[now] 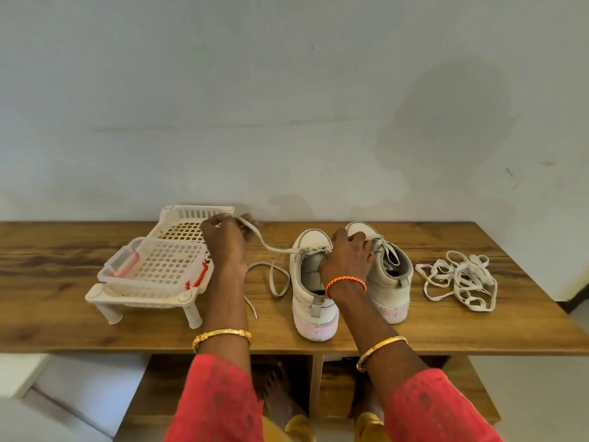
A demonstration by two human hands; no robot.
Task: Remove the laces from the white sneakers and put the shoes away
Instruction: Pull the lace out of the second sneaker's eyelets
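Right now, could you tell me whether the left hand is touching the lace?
Touching: the head view shows the left hand pinching the lace above the table.

wooden bench top [398, 333], set against a wall. laid on it, left to right: white plastic rack [149, 279], loose lace end [274, 279], two white sneakers [314, 301] side by side, heaped lace [459, 279].

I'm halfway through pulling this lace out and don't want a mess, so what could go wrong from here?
1. The lace the left hand pulls could snag at the eyelets and drag the left sneaker sideways; the right hand only rests on its tongue area.
2. Its loose tail loops near the table front edge and could slide off.
3. The removed lace lies bunched and may knot.
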